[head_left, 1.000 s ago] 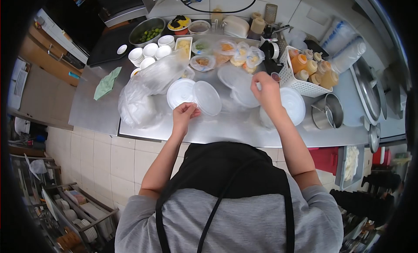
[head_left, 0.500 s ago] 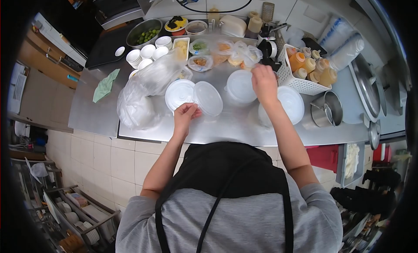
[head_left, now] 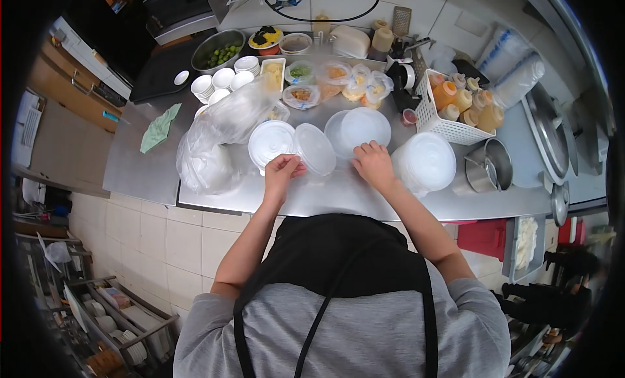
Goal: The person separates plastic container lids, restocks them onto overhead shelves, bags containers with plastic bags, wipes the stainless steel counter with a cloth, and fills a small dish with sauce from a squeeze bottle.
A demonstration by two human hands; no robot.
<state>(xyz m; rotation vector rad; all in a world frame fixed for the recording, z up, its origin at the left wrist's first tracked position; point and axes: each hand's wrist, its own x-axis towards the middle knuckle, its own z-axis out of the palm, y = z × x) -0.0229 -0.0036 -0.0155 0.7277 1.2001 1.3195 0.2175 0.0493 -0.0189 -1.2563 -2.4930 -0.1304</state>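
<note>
My left hand [head_left: 284, 170] pinches the near edge of a translucent round plastic lid [head_left: 315, 149], which is tilted up. Just left of that lid sits a white round lidded container [head_left: 271, 141]. My right hand [head_left: 374, 162] has its fingers bent over the near edge of another round plastic lid [head_left: 366, 125]. That lid overlaps a clear round bowl [head_left: 334, 132] and sits off to its right. Right of my right hand stands a tall stack of white round containers [head_left: 426, 162].
A full plastic bag [head_left: 207, 158] lies left. Behind are bagged foods [head_left: 336, 72], small white bowls [head_left: 223, 77] and limes [head_left: 221, 55]. A small red sauce cup [head_left: 408, 118] stands by a white basket [head_left: 452, 127] of bottles. A metal pot [head_left: 485, 172] is far right.
My right hand has come nearer and left from beside the basket onto the lid, uncovering the red sauce cup. That lid has shifted right over the bowl. My left hand has barely moved.
</note>
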